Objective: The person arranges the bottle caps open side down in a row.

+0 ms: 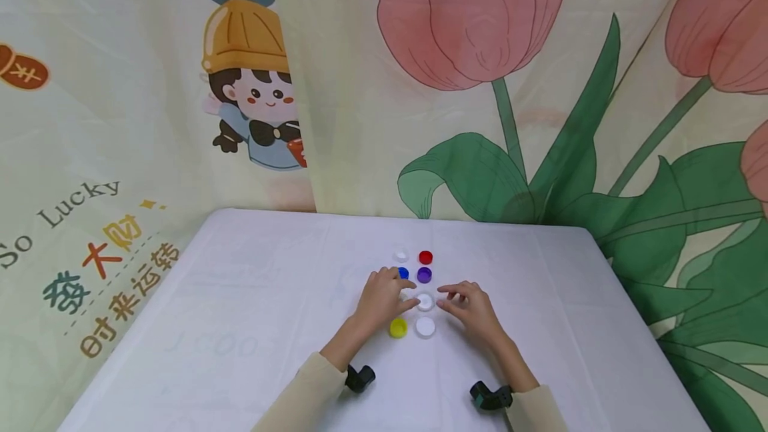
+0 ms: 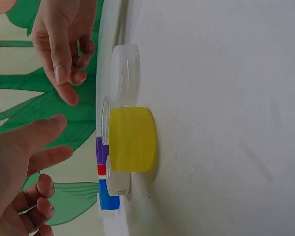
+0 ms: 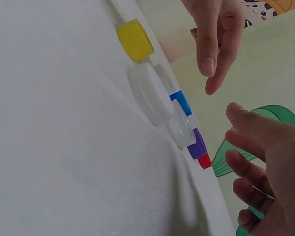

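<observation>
My left hand (image 1: 379, 297) hovers over the left column of small round lids, thumb and forefinger spread with nothing between them. Partly behind it are a blue lid (image 1: 404, 273) and a whitish lid (image 2: 119, 176). To the right of the lids, my right hand (image 1: 471, 309) has its fingers loosely bent, holding nothing. Between the two hands lies a clear-white lid (image 1: 425, 302). Nearer to me are a yellow lid (image 1: 399, 328) and a white lid (image 1: 425, 327). Beyond the hands sit a purple lid (image 1: 424, 275), a red lid (image 1: 425, 257) and a translucent lid (image 1: 401, 256).
The lids stand in two columns on a table with a white cloth (image 1: 252, 299). Behind the table's far edge hangs a printed curtain (image 1: 348, 119) with tulips and a cartoon figure. Each wrist carries a black camera, such as the left wrist camera (image 1: 361, 379).
</observation>
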Available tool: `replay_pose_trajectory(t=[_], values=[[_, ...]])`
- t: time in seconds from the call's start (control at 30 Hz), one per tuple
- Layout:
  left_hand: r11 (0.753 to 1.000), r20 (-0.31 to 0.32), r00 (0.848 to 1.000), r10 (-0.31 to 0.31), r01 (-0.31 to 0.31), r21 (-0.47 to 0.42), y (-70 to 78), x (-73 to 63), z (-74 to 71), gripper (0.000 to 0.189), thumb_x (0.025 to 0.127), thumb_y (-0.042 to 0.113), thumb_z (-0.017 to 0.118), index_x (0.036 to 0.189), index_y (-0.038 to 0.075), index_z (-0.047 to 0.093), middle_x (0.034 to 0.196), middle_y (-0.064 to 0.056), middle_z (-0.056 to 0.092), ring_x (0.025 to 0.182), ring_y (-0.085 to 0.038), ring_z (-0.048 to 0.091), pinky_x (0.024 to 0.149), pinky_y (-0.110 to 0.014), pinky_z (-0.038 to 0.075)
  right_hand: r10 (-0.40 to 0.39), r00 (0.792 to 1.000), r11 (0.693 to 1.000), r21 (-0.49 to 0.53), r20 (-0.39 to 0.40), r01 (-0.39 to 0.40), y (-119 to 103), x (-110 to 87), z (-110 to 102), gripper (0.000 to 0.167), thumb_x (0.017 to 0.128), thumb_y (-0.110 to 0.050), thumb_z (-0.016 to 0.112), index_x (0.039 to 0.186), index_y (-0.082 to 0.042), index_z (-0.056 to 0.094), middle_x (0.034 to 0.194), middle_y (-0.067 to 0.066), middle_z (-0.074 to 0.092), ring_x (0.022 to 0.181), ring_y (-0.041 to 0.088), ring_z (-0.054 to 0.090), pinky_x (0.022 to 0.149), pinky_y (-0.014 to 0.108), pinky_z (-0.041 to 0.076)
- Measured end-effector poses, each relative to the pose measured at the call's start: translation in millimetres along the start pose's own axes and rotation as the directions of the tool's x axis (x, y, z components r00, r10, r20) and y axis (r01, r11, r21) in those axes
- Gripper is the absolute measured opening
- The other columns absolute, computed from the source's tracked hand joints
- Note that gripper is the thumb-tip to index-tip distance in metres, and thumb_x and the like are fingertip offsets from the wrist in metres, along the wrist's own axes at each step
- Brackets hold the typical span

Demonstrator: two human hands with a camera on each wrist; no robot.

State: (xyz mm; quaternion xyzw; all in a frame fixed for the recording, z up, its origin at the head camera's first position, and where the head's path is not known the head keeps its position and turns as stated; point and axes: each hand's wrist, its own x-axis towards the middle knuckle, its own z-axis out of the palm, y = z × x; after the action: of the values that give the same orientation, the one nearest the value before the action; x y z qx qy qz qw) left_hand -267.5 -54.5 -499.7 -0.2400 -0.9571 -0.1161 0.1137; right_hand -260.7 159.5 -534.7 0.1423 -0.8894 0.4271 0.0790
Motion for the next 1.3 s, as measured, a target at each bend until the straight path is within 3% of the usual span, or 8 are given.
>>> replay_pose_trajectory(t=[0.3, 0.77, 0.97, 1.3], values=[[1.0, 0.114, 0.993, -0.006, 0.006, 0.006, -3.3, 14.2, 3.7, 0.043, 0.072, 0.048, 0.075, 0.106, 0.023, 0.072, 0.093, -0.003, 0.059, 0.082, -0.018, 0.046, 0.071, -0.03, 0.037, -0.009, 0.993, 0.999, -0.052, 0.117, 0.015, 1.6, 22.7, 3.7, 0.034, 0.073, -0.026, 0.079, 0.104, -0.014, 0.071, 0.079, -0.007, 0.058, 0.075, 0.015, 0.046, 0.068, 0.03, 0.038], [0.999, 0.203, 0.979, -0.021, 0.012, 0.043, -4.0, 17.9, 20.6, 0.04, 0.072, 0.048, 0.074, 0.105, 0.025, 0.072, 0.087, 0.001, 0.057, 0.081, -0.016, 0.044, 0.072, -0.029, 0.036, 0.093, 0.977, 0.995, -0.05, 0.193, -0.085, 5.9, 19.5, 12.3, 0.036, 0.071, -0.026, 0.08, 0.104, -0.016, 0.071, 0.084, -0.006, 0.058, 0.08, 0.016, 0.044, 0.068, 0.03, 0.037], [1.0, 0.155, 0.988, 0.004, -0.008, 0.029, -4.5, 18.6, 15.1, 0.039, 0.074, 0.047, 0.073, 0.106, 0.026, 0.072, 0.09, 0.001, 0.06, 0.082, -0.015, 0.045, 0.073, -0.028, 0.036, 0.058, 0.985, 0.996, -0.071, 0.164, -0.047, 4.0, 20.9, 10.3, 0.037, 0.071, -0.028, 0.08, 0.105, -0.016, 0.071, 0.081, -0.008, 0.057, 0.078, 0.015, 0.044, 0.067, 0.029, 0.037], [0.991, -0.036, 0.996, 0.078, -0.081, -0.104, -4.1, 14.9, -20.7, 0.041, 0.075, 0.044, 0.073, 0.109, 0.022, 0.071, 0.081, 0.001, 0.055, 0.076, -0.013, 0.043, 0.069, -0.027, 0.035, -0.083, 0.996, 0.996, 0.039, 0.038, 0.081, -22.5, 22.8, -15.4, 0.039, 0.071, -0.031, 0.079, 0.108, -0.019, 0.071, 0.088, 0.001, 0.061, 0.085, 0.02, 0.046, 0.071, 0.039, 0.043]])
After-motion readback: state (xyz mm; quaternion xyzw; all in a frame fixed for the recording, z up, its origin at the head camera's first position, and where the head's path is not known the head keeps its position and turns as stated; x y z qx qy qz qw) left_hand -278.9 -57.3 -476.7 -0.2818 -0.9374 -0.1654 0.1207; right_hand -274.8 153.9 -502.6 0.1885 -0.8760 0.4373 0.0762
